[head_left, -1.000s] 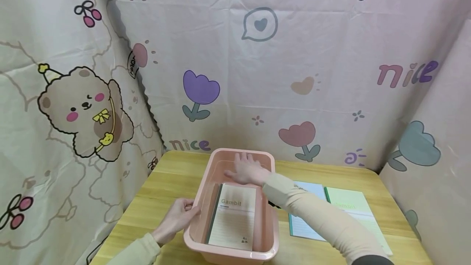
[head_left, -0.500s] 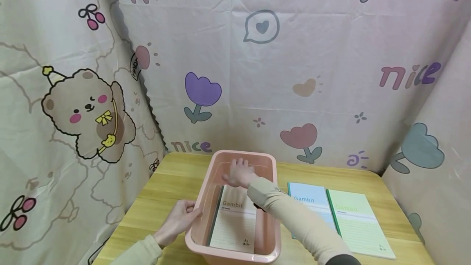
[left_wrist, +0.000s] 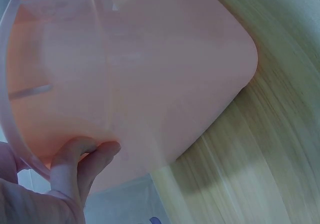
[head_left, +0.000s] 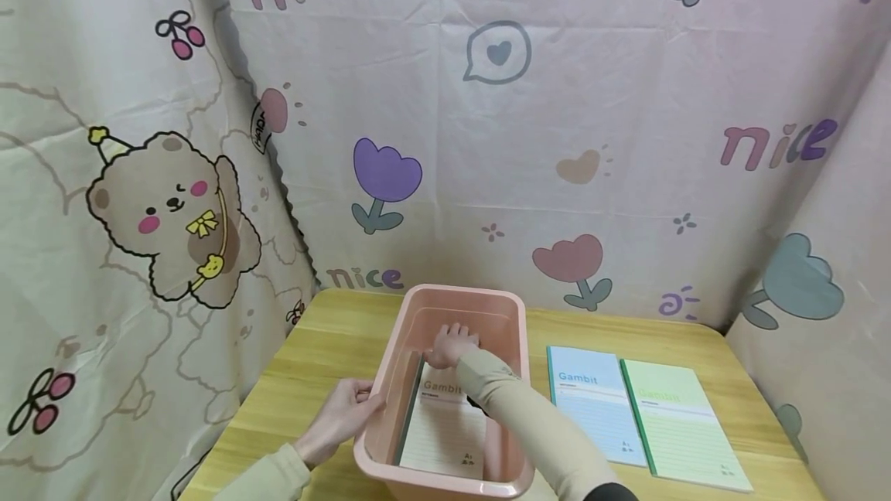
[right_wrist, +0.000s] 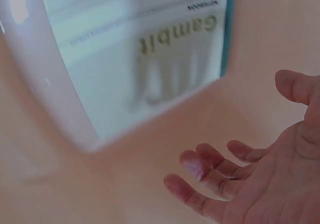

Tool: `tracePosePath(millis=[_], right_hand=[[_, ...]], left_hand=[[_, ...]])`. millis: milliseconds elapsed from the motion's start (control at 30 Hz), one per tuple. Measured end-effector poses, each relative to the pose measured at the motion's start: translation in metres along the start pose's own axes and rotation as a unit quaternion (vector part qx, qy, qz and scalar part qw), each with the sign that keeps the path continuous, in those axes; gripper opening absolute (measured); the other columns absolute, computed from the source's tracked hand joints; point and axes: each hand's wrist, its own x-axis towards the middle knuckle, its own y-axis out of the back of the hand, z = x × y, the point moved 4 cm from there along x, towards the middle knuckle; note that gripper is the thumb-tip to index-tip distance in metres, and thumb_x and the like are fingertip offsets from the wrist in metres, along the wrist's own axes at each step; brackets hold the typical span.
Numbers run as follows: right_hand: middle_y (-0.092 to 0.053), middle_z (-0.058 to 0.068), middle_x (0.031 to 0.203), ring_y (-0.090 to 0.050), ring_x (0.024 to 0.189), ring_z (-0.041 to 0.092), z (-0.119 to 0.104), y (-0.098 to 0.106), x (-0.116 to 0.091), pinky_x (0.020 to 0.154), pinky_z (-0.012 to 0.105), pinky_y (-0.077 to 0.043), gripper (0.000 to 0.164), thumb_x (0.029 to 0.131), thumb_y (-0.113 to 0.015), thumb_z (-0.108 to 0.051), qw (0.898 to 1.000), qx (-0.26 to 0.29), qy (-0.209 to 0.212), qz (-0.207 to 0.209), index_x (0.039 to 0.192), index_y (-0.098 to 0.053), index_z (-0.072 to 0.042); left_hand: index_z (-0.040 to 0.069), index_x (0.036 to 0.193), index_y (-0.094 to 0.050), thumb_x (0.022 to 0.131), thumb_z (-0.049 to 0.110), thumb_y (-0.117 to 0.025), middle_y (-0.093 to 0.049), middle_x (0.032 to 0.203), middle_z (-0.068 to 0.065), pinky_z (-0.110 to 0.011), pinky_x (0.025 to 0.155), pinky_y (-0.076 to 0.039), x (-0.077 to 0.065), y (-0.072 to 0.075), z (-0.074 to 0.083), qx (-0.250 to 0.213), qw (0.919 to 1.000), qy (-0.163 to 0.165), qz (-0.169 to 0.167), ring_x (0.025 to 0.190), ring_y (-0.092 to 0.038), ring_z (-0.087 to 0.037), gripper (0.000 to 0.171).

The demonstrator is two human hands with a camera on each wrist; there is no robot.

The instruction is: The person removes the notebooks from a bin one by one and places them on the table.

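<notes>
A pink plastic bin [head_left: 487,308] stands on the table, with a white "Gambit" notebook [head_left: 445,431] lying flat in its bottom. My left hand [head_left: 341,416] pinches the bin's left rim; in the left wrist view its fingers [left_wrist: 95,161] lie against the outer wall. Inside the bin, my right hand [head_left: 454,346] is over the notebook's far end, palm down. The right wrist view has that hand [right_wrist: 260,184] with fingers spread and slightly bent, apart from the notebook [right_wrist: 140,49] and holding nothing. My right forearm covers part of the bin's right rim.
To the right of the bin, a blue notebook [head_left: 592,400] and a green notebook [head_left: 685,424] lie side by side on the wooden table [head_left: 306,346]. A printed curtain [head_left: 626,99] hangs behind the table and along its sides.
My right hand has come down and nearer, from the bin's far end to over the notebook's far edge. The right forearm swung left, uncovering the blue notebook. My left hand keeps its grip.
</notes>
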Motion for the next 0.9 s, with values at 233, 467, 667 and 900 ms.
tracePosePath(millis=[233,467,667,900], right_hand=[[-0.036,0.021,0.16,-0.034,0.149,0.036,0.009,-0.028,0.009,0.122,0.054,-0.035,0.08,0.092,-0.063,-0.046,0.999,0.032,-0.008,-0.04,0.152,-0.036,0.0],[-0.03,0.017,0.165,-0.028,0.154,0.034,0.015,-0.035,-0.004,0.13,0.048,-0.025,0.088,0.089,-0.069,-0.048,0.996,0.075,-0.01,-0.047,0.155,-0.032,-0.003],[-0.033,0.021,0.161,-0.032,0.15,0.037,0.013,-0.04,-0.007,0.126,0.052,-0.03,0.09,0.086,-0.074,-0.045,0.996,0.077,-0.011,-0.036,0.152,-0.035,0.002],[-0.038,0.019,0.158,-0.036,0.146,0.035,0.014,-0.066,0.016,0.12,0.055,-0.038,0.104,0.076,-0.078,-0.061,0.999,0.037,-0.021,0.009,0.15,-0.038,0.0]], left_hand=[[-0.025,0.123,-0.054,0.091,0.003,-0.054,-0.071,0.103,-0.033,-0.04,0.077,-0.066,-0.001,-0.001,-0.001,-0.002,1.0,0.002,-0.004,0.09,-0.075,-0.035,0.042],[-0.025,0.122,-0.054,0.092,0.002,-0.053,-0.071,0.102,-0.034,-0.04,0.076,-0.066,0.001,-0.002,-0.001,-0.003,1.0,-0.002,0.0,0.088,-0.075,-0.035,0.041],[-0.026,0.121,-0.054,0.093,0.002,-0.053,-0.072,0.102,-0.034,-0.041,0.077,-0.066,0.002,-0.002,-0.003,-0.002,1.0,-0.009,0.0,0.089,-0.075,-0.032,0.04],[-0.025,0.121,-0.054,0.092,0.002,-0.053,-0.073,0.1,-0.031,-0.04,0.076,-0.066,0.001,-0.001,-0.002,-0.001,1.0,-0.006,0.001,0.089,-0.075,-0.032,0.04]])
